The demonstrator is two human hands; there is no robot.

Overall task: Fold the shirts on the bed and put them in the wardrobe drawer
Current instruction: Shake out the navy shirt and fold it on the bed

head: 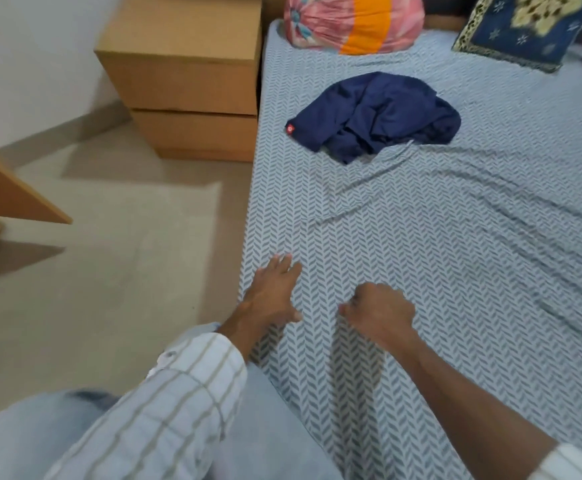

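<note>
Fabric is all I have to work with here: a navy shirt (376, 116) lies crumpled on the bed sheet (456, 271), well ahead of both hands and slightly right of them. My left hand (271, 292) lies spread, palm down, on the sheet near the mattress edge. My right hand (379, 313), just beside it, is curled shut and seems to pinch a fold of the sheet, though I cannot be certain. Neither hand touches the shirt. I judge it light, limp and easily stretched, so it will sag and bunch when lifted. I would take it at the shoulders or along the hem near the small red tag (290, 128), one hand per corner, and shake it flat before folding.
</note>
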